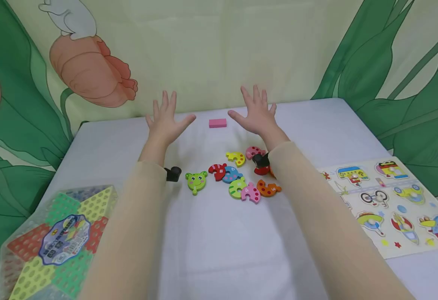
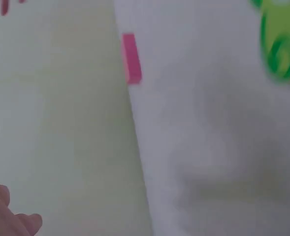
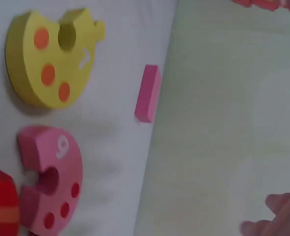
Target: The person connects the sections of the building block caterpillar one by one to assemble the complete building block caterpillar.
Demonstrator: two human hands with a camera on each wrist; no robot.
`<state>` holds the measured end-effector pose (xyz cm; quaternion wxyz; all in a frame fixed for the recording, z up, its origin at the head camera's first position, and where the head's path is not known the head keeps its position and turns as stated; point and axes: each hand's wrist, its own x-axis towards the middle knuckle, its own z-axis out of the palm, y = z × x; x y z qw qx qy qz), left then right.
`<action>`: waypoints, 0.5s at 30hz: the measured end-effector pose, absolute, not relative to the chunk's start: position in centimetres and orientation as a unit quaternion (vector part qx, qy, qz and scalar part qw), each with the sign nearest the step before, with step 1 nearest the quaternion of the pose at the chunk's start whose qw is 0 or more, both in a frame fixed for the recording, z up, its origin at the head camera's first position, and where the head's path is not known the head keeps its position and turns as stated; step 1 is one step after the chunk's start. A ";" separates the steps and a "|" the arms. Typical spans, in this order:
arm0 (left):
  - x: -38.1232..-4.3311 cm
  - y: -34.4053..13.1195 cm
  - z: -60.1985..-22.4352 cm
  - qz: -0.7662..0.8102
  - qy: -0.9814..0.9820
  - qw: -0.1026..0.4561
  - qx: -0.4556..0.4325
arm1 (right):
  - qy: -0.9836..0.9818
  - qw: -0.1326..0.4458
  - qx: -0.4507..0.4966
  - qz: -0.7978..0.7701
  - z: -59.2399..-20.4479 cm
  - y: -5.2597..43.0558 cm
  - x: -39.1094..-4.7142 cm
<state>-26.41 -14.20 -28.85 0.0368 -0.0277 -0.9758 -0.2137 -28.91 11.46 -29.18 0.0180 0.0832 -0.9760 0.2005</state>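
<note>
My left hand is held up over the far part of the table, fingers spread and nothing in it. Opposite it, my right hand is raised with fingers spread too, also holding nothing. Between and beyond them lies a pink block near the table's far edge. Nearer lie several curved, numbered puzzle pieces: a yellow one, a blue one, a red striped one and an orange one. A green smiling head piece sits left of them. My right wrist camera partly covers a red piece.
A clear bag of coloured perforated pieces lies at the left. On the right, a white vehicle puzzle board sits partly under my right sleeve. A printed cloth hangs behind the white table.
</note>
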 end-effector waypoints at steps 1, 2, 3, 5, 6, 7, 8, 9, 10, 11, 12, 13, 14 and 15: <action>-25.9 -14.4 -29.3 -0.248 -0.968 0.041 -0.031 | -0.970 0.017 0.089 0.225 -29.6 11.3 -28.3; -25.4 -14.6 -29.8 -0.276 -0.960 0.044 -0.034 | -0.965 0.016 0.093 0.243 -29.9 11.2 -27.7; -24.8 -14.7 -30.3 -0.299 -0.952 0.049 -0.039 | -0.960 0.014 0.098 0.263 -30.2 11.2 -27.1; -23.5 -15.1 -31.3 -0.344 -0.936 0.054 -0.048 | -0.947 0.006 0.108 0.302 -30.8 11.2 -25.7; -22.9 -15.3 -31.8 -0.363 -0.929 0.052 -0.055 | -0.940 0.000 0.113 0.321 -31.1 11.3 -25.1; -22.2 -15.5 -32.2 -0.381 -0.921 0.048 -0.062 | -0.933 -0.008 0.121 0.339 -31.4 11.5 -24.4; -21.5 -15.7 -32.6 -0.395 -0.915 0.039 -0.069 | -0.926 -0.019 0.129 0.355 -31.7 11.7 -23.9; -20.9 -15.8 -32.9 -0.406 -0.910 0.026 -0.075 | -0.919 -0.028 0.139 0.368 -31.9 11.9 -23.3; -20.3 -15.9 -33.3 -0.416 -0.906 0.011 -0.081 | -0.913 -0.037 0.148 0.377 -32.2 12.1 -22.9; -19.9 -16.0 -33.6 -0.424 -0.902 -0.006 -0.086 | -0.907 -0.045 0.157 0.389 -32.4 12.3 -22.5; -19.4 -16.1 -33.9 -0.429 -0.899 -0.025 -0.089 | -0.901 -0.052 0.164 0.399 -32.5 12.6 -22.2; -19.1 -16.1 -34.1 -0.433 -0.896 -0.043 -0.091 | -0.896 -0.060 0.172 0.405 -32.7 12.8 -21.8; -18.8 -16.1 -34.4 -0.435 -0.894 -0.060 -0.091 | -0.892 -0.068 0.177 0.410 -32.7 13.0 -21.5; -18.6 -16.0 -34.7 -0.439 -0.891 -0.076 -0.092 | -0.891 -0.072 0.179 0.411 -32.8 13.3 -21.2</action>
